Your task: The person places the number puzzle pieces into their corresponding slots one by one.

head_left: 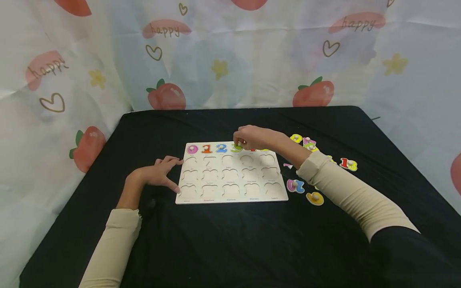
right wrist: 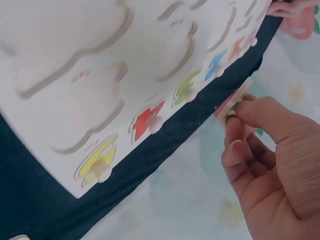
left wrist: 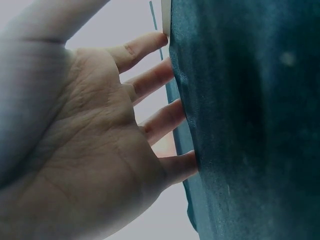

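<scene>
Table is black-clothed. Board lies flat on it, left edge at the left fingers, far edge by the right fingers. Right of the right fingers: pink piece roughly level, red-yellow farthest out, purple-blue and orange-yellow nearer the wearer.

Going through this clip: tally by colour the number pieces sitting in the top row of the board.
Pink: 1, the zero piece
Orange: 1, the one piece
Blue: 1, the two piece
Green: 1, the three piece
Red: 1, the four piece
Yellow: 1, the five piece
Total: 6
</scene>
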Tool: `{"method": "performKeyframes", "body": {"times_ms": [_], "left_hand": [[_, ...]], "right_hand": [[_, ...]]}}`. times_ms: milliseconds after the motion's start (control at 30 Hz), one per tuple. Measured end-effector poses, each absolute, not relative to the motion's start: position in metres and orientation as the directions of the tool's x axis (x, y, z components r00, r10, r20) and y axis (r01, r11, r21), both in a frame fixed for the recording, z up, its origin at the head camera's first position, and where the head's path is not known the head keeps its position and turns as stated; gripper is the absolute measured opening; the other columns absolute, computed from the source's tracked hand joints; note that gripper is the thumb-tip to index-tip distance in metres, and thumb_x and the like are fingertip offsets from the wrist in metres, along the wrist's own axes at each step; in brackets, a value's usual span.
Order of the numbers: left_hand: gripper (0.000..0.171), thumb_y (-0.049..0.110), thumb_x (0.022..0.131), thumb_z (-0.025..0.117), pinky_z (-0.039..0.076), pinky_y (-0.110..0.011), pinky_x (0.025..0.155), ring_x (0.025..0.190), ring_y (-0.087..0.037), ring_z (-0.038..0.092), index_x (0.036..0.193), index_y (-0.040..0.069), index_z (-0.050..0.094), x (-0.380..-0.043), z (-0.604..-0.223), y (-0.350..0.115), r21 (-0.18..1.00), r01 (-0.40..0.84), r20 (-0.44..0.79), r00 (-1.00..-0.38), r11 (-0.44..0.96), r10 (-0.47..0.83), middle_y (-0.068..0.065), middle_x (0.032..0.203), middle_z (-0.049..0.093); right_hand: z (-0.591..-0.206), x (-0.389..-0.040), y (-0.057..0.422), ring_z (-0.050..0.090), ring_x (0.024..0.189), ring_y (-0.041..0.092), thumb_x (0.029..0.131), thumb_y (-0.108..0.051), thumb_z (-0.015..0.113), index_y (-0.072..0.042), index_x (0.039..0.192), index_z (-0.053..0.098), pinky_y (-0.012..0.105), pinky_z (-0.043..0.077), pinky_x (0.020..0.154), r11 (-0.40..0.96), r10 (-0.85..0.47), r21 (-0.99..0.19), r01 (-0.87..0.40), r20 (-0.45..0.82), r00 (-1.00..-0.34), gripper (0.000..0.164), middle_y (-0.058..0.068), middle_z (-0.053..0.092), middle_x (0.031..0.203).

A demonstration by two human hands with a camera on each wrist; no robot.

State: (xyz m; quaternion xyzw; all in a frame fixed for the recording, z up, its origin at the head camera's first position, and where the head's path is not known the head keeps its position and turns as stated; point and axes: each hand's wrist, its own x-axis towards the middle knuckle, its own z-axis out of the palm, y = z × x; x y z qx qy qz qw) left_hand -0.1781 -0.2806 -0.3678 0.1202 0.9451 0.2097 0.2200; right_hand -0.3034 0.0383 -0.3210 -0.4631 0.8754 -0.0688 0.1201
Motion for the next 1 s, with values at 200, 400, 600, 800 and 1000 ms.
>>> {"method": "performKeyframes", "body": {"times_ms": [200,400,600,800,1000], "left_hand": [[0.109,0.052,0.065,0.08,0.027,-0.06,0.097,0.123,-0.038,0.02,0.148,0.008,0.026,-0.18,-0.37,-0.282,0.453,0.139,-0.366,-0.872,0.88,0.326,-0.018,0.149,0.017],[0.109,0.051,0.065,0.081,0.027,-0.061,0.096,0.122,-0.04,0.02,0.148,0.007,0.026,-0.18,-0.369,-0.283,0.461,0.146,-0.363,-0.869,0.875,0.336,-0.019,0.148,0.018],[0.107,0.05,0.067,0.081,0.027,-0.061,0.096,0.123,-0.039,0.019,0.148,0.007,0.025,-0.18,-0.369,-0.283,0.468,0.136,-0.366,-0.87,0.873,0.331,-0.019,0.149,0.017],[0.107,0.051,0.066,0.08,0.027,-0.061,0.096,0.123,-0.039,0.02,0.148,0.007,0.025,-0.179,-0.368,-0.283,0.462,0.134,-0.366,-0.872,0.877,0.326,-0.019,0.149,0.017],[0.106,0.051,0.066,0.079,0.027,-0.061,0.096,0.122,-0.04,0.021,0.147,0.007,0.027,-0.179,-0.369,-0.283,0.458,0.14,-0.365,-0.871,0.878,0.329,-0.019,0.148,0.019]], "right_hand": [[-0.324,-0.298,0.029,0.047,0.077,0.019,0.087,0.005,0.049,-0.008,0.094,0.064,0.03,0.041,0.068,0.509,-0.86,-0.234,-0.828,-0.105,-0.499,0.021,0.006,0.053,0.09],[-0.329,-0.296,0.021,0.045,0.078,0.019,0.089,0.004,0.047,-0.008,0.093,0.062,0.028,0.038,0.066,0.514,-0.858,-0.25,-0.821,-0.138,-0.495,0.019,0.006,0.051,0.091],[-0.333,-0.295,0.013,0.046,0.081,0.019,0.091,0.003,0.047,-0.007,0.096,0.061,0.028,0.039,0.068,0.5,-0.866,-0.266,-0.824,-0.136,-0.481,0.018,0.005,0.052,0.093],[-0.336,-0.291,-0.002,0.048,0.085,0.018,0.094,0.001,0.049,-0.003,0.106,0.055,0.028,0.042,0.076,0.526,-0.85,-0.326,-0.785,-0.168,-0.5,0.014,0.005,0.052,0.093],[-0.341,-0.286,-0.017,0.055,0.092,0.018,0.092,0.001,0.054,0.0,0.111,0.058,0.028,0.044,0.082,0.488,-0.872,-0.338,-0.805,-0.149,-0.466,0.019,0.007,0.06,0.099]]}}
